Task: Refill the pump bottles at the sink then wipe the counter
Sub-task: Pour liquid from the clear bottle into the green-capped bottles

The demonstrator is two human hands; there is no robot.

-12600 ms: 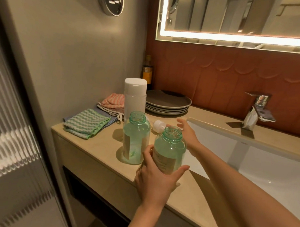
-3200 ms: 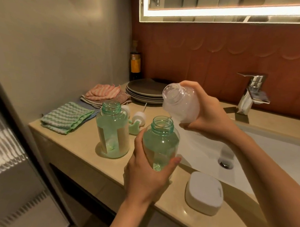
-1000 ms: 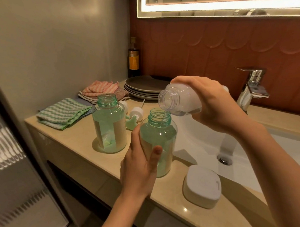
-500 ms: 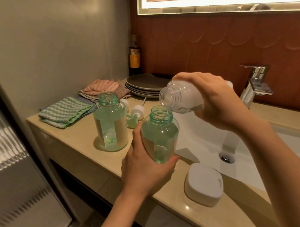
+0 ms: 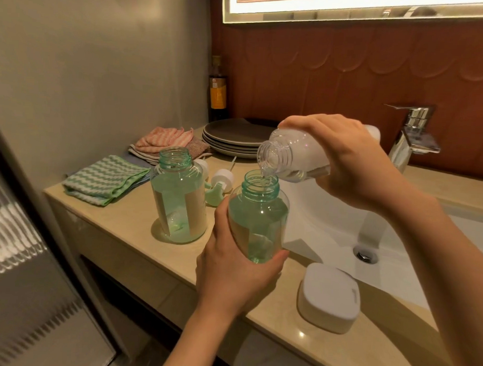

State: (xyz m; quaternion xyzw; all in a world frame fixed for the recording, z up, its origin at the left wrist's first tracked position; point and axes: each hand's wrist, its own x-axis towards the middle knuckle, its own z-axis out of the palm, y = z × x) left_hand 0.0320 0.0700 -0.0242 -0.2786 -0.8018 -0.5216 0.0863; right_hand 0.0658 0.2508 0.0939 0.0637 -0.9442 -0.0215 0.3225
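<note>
**Refill pour**

My left hand (image 5: 231, 278) wraps the open green bottle (image 5: 256, 221) at the counter (image 5: 118, 227) edge by the sink (image 5: 329, 229). My right hand (image 5: 353, 165) grips the tilted refill bottle (image 5: 293, 154), mouth just over the green neck.

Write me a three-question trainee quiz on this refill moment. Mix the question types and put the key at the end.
1. True or false: the left hand grips the green bottle that is being filled.
2. The other green bottle on the counter is: A) upright, uncapped; B) lying on its side; C) upside down.
3. Fill in: the right hand tilts the clear refill bottle so that its neck is just above the gripped bottle's open ____.
Key: 1 true; 2 A; 3 mouth.
</note>
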